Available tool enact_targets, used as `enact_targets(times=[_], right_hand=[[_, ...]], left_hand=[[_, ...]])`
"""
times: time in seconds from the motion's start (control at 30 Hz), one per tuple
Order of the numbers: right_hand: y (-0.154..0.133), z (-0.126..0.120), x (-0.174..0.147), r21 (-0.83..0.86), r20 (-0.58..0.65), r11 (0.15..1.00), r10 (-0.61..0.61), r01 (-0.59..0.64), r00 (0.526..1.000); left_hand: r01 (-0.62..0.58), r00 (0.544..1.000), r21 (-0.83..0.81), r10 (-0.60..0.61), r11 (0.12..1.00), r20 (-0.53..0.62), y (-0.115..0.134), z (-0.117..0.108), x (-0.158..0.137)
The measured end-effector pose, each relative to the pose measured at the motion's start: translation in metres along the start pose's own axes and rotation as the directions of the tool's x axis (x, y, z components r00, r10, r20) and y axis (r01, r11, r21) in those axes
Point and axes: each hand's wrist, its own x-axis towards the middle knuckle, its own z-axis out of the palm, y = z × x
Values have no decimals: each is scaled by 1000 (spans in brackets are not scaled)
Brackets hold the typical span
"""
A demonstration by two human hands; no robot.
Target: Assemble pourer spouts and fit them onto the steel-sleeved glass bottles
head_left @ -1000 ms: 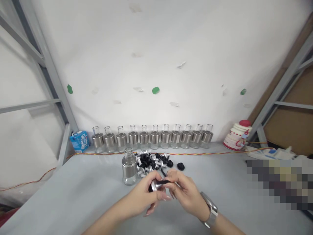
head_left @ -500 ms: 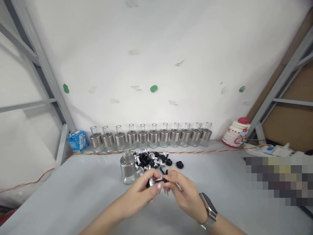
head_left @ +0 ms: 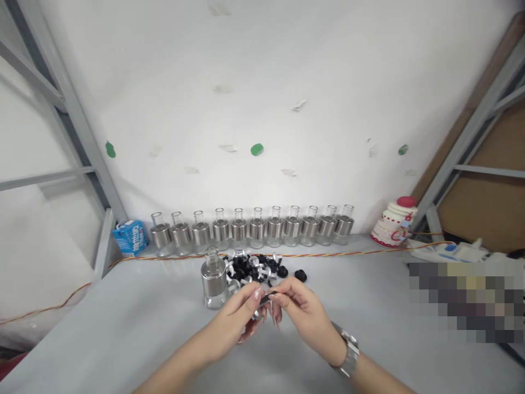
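Both hands at lower centre of frame, just in front of the parts pile and above the counter. Left hand curled around a small black-and-silver stopper, its silver end partly hidden among the fingers; right hand pinches the black strip-like end between thumb and fingertips. Watch with metal band on the right wrist. Behind the hands, near centre: a loose heap of black and silver parts, with a black cap lying apart at its right. One glass bottle with a metal sleeve stands upright just left of the heap. Farther back, a row of eleven similar bottles against the wall, all upright, open-necked. Twisted red-yellow wire runs across in front of the row. Blue carton at middle left; white jar with red lid at middle right.
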Motion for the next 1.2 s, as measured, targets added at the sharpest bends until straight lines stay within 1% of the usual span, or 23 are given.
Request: enact_targets(times=[0.17, 0.3, 0.53, 0.6, 0.67, 0.8, 0.9, 1.0, 1.07, 1.2], right_hand=[[0, -1, 0, 13, 2, 1000, 13, -13, 1000], [1, 0, 2, 47, -6, 998, 31, -31, 999], [7, 4, 2, 201, -17, 978, 68, -63, 998], [7, 5, 2, 213, -17, 974, 79, -73, 997], [7, 5, 3, 192, -29, 979, 79, -72, 996], [7, 3, 3, 74, -70, 997, 23, -17, 997], [9, 1, 3, -16, -101, 999, -35, 33, 994], [10, 0, 4, -32, -100, 998, -51, 48, 994], [9, 0, 5, 18, -88, 1000, -17, 19, 996], [8, 0, 10, 178, -30, 979, 102, -95, 994]], left_hand=[[-18, 1000, -2, 18, 1000, 17, -1, -1, 0], [-17, 1000, -15, 17, 1000, -18, -1, 0, 1], [-19, 999, -25, 19, 999, -27, 3, 5, 0], [-11, 1000, -29, 10, 1000, -25, 2, 5, 0], [0, 999, -36, -2, 999, -49, 1, 4, 0], [38, 987, -57, -46, 998, -157, -1, 4, 3], [52, 984, -45, -58, 998, -169, -1, 4, 4], [35, 985, -34, -40, 999, -169, 0, 5, 5], [21, 985, -27, -25, 999, -171, 0, 6, 5], [-9, 985, 28, 13, 1000, -174, 1, 7, 4]])
